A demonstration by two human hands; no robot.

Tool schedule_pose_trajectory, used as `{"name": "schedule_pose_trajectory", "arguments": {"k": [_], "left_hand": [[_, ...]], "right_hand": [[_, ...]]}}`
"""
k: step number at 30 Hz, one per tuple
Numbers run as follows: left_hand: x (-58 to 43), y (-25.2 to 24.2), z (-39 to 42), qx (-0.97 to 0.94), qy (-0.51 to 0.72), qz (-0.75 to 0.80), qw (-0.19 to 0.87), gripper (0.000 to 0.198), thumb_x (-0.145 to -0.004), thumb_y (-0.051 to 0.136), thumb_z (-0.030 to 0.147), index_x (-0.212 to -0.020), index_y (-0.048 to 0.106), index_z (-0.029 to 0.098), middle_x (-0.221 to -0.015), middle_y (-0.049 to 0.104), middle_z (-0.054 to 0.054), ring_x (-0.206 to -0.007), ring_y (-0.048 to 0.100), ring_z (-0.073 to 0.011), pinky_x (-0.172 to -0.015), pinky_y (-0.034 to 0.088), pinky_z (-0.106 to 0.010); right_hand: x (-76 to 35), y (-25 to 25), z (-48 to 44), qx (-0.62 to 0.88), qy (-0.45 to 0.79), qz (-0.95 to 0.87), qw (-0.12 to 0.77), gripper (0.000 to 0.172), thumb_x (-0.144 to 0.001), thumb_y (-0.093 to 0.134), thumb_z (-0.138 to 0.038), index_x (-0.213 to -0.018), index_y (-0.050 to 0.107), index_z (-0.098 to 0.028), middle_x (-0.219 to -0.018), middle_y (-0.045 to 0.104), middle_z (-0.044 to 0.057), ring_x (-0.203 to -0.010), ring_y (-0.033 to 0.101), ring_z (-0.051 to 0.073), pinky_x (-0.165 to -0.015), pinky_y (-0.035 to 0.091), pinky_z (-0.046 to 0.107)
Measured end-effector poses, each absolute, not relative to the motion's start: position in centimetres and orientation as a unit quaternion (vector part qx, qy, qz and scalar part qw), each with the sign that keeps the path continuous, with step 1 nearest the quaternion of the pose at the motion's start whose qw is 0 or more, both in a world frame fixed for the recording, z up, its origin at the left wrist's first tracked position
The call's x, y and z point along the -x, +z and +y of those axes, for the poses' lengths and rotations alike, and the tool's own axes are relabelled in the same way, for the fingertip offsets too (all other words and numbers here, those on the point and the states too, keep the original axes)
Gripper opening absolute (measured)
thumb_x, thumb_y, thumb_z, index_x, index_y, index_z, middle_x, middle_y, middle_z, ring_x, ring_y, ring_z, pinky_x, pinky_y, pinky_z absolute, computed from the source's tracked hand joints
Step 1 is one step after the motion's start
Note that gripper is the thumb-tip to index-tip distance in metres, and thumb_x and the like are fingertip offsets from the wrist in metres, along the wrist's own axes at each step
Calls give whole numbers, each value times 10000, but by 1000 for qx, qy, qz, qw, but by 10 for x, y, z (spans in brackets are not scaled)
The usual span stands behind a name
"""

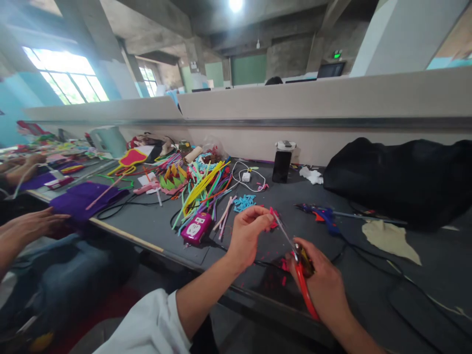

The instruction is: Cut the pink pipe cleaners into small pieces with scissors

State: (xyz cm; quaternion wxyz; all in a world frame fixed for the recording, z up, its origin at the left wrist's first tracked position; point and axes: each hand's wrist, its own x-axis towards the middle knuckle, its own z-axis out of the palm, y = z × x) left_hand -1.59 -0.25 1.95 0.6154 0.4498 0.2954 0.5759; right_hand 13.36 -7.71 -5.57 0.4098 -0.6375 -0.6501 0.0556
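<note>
My right hand (324, 278) is closed around the red-handled scissors (305, 290), whose blades point up and left toward my other hand. My left hand (250, 233) is in a pinch, fingertips beside the blade tips. Red fuzzy pieces (274, 219) show right at those fingertips; whether one is pinched or all lie behind, I cannot tell. More red scraps (283, 281) are scattered on the dark table below the scissors. A heap of short blue pieces (244, 202) lies just beyond my left hand, with pale pink strips (224, 219) to its left.
A magenta box (197, 228) stands near the table edge (125, 236), before a pile of coloured pipe cleaners (206, 187). A blue glue gun (328, 219), its cord and a black bag (398, 182) lie to the right. A bottle (282, 162) stands behind. Another person's hands (37, 223) are at left.
</note>
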Motion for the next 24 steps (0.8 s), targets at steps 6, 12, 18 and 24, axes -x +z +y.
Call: {"name": "schedule_pose_trajectory", "arguments": {"k": [6,12,18,24], "left_hand": [[15,20,-7,-442,585,293,614,79,-686,705,193,-665,638,154,-623,563,30,-580,455,-73,-584,367,-201],[11,15,-8,-440,590,282,615,85,-676,706,191,-665,630,154,-640,557,25,-611,463,-84,-612,373,-211],[10,14,-9,-443,591,287,610,90,-686,703,212,-672,633,157,-654,555,19,-623,460,-89,-625,371,-220],[9,14,-10,-437,589,299,610,105,-680,714,235,-682,634,167,-669,562,19,-631,469,-94,-630,380,-225]], "right_hand": [[-133,-58,-77,645,38,-651,398,303,-887,532,-400,-1143,581,-244,-1046,688,32,-838,685,171,-654,525,260],[-134,-59,-76,641,34,-653,402,290,-871,540,-385,-1110,616,-238,-1004,710,24,-819,691,173,-667,535,260],[-134,-61,-77,635,23,-657,406,275,-862,539,-350,-1086,640,-228,-979,722,24,-824,700,174,-689,549,261],[-133,-60,-76,622,20,-657,425,263,-859,526,-327,-1051,661,-208,-933,737,28,-783,707,176,-678,555,266]]}}
